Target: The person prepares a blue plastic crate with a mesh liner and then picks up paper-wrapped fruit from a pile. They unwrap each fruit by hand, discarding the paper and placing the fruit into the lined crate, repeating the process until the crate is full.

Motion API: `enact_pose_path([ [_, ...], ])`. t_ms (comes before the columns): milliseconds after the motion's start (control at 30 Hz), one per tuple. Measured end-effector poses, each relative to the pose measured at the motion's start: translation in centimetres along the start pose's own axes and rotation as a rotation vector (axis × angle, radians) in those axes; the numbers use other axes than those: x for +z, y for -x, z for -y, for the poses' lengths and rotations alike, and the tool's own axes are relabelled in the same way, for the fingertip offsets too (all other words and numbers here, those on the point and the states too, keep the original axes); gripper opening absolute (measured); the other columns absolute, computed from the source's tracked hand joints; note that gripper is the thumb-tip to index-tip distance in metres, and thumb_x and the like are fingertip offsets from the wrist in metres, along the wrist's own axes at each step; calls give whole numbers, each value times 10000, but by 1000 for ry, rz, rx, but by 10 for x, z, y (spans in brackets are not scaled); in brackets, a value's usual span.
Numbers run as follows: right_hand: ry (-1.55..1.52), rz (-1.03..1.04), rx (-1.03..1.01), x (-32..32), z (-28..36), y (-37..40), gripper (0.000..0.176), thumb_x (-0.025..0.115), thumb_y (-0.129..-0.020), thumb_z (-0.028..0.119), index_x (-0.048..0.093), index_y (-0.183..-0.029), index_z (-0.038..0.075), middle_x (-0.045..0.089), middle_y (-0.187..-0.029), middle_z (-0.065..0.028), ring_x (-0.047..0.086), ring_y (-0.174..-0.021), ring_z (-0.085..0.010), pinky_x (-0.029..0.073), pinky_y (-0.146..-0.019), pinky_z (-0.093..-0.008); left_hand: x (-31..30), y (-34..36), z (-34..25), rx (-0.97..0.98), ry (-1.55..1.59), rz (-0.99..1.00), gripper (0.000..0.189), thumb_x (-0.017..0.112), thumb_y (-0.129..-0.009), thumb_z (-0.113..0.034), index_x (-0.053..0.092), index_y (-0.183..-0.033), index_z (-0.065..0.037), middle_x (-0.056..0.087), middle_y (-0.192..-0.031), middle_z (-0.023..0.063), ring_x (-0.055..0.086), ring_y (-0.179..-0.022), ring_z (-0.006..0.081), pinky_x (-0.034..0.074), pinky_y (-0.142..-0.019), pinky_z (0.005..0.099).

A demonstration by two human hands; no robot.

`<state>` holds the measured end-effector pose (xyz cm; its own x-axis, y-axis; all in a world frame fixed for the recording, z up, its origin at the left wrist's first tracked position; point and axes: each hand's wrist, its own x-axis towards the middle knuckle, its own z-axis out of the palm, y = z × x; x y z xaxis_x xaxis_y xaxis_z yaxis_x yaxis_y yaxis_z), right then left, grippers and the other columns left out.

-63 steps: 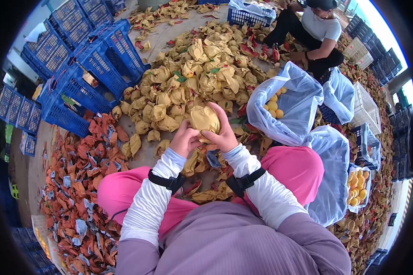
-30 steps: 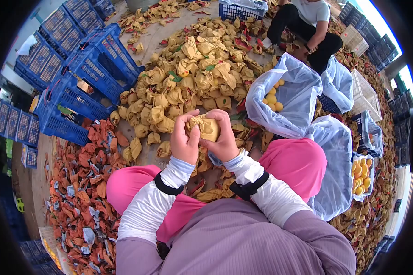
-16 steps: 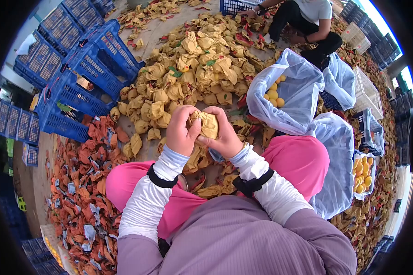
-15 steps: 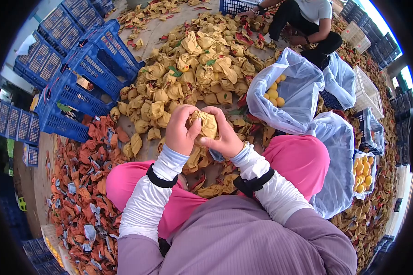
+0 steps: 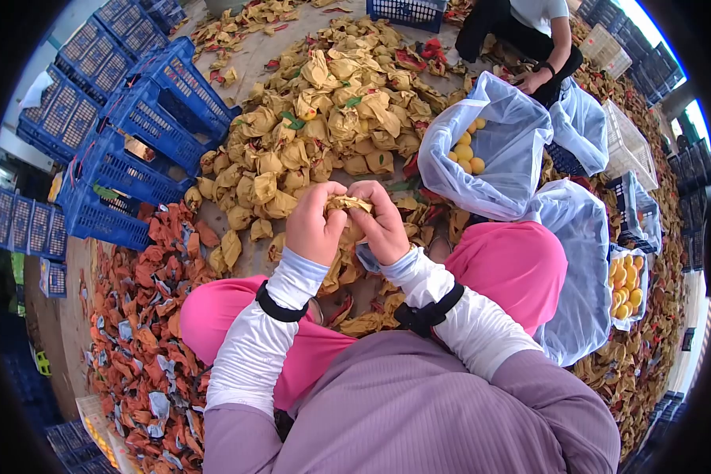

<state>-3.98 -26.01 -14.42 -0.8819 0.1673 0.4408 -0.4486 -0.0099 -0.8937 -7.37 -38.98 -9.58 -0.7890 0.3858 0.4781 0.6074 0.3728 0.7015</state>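
Between my two hands is a fruit wrapped in a yellow-brown paper bag (image 5: 346, 204); mostly the crumpled paper shows, and the fruit inside is hidden. My left hand (image 5: 314, 227) is closed on the bag's left side, thumb and fingers pinching the paper. From the other side my right hand (image 5: 381, 224) pinches the same bag, its fingertips close to the left ones. Just beyond my hands lies a heap of similar paper-wrapped fruit (image 5: 344, 118), with a few green leaves among it.
Blue plastic crates (image 5: 130, 170) stand stacked at left, beside a pile of reddish-brown paper scraps (image 5: 146, 332). At right, a plastic-lined crate (image 5: 502, 170) holds several yellow fruits (image 5: 466, 152); another plastic liner (image 5: 569, 292) lies nearer. A co-worker (image 5: 533, 35) crouches behind them.
My fingertips have come together over the top of the paper bag, which shows less now. My right hand has tilted inward. The co-worker's arms have shifted toward the lined crates.
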Motion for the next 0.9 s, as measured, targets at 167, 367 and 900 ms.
enact_pose_path([
  [167, -291, -44, 143, 5, 1, 1, 97, 487, -841, 12, 454, -929, 33, 475, -911, -37, 456, -822, -113, 380, -760, -221, 10, 1, 8, -166, 273, -51, 177, 418, -767, -21, 545, -887, 4, 589, -820, 111, 569, -714, 211, 454, -673, 302],
  [367, -907, -378, 365, 1, 7, -10, 133, 434, -917, 88, 465, -1045, 65, 545, -945, -16, 535, -848, -101, 450, -770, -252, 5, -3, 8, -474, 1014, -140, 176, 372, -817, -51, 526, -877, 8, 511, -691, 38, 490, -657, 123, 416, -628, 246],
  [900, -483, 143, 147, -18, 11, -13, 295, 384, -912, 202, 477, -1106, 0, 477, -1165, -62, 473, -1025, -137, 363, -887, -245, 33, 16, 16, -232, 474, 139, 382, 512, -878, -290, 483, -1124, 0, 565, -1032, 160, 552, -967, 254, 416, -825, 300],
])
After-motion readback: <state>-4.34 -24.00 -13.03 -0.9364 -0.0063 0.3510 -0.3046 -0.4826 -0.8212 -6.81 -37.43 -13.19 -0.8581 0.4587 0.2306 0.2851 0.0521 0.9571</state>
